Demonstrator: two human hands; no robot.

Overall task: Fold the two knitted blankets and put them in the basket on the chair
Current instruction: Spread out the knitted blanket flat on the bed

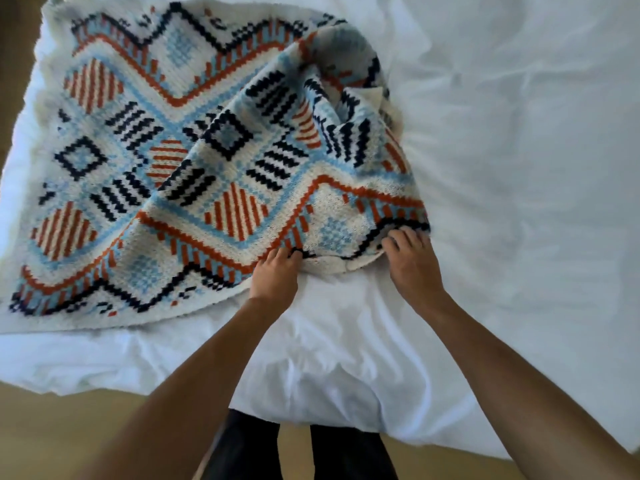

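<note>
A knitted blanket (180,161) with white, light-blue, orange and navy diamond patterns lies on the white bed, flat on its left side and rumpled into a raised fold on its right. My left hand (275,275) pinches the blanket's near edge with curled fingers. My right hand (412,261) grips the near right corner of the same edge, fingertips tucked into the fabric. Only this one blanket is in view; neither basket nor chair shows.
The bed's white sheet (519,168) is wrinkled and spreads to the right and toward me. Tan floor (69,427) shows along the bottom, where my dark-clad legs (298,452) stand against the bed's near edge.
</note>
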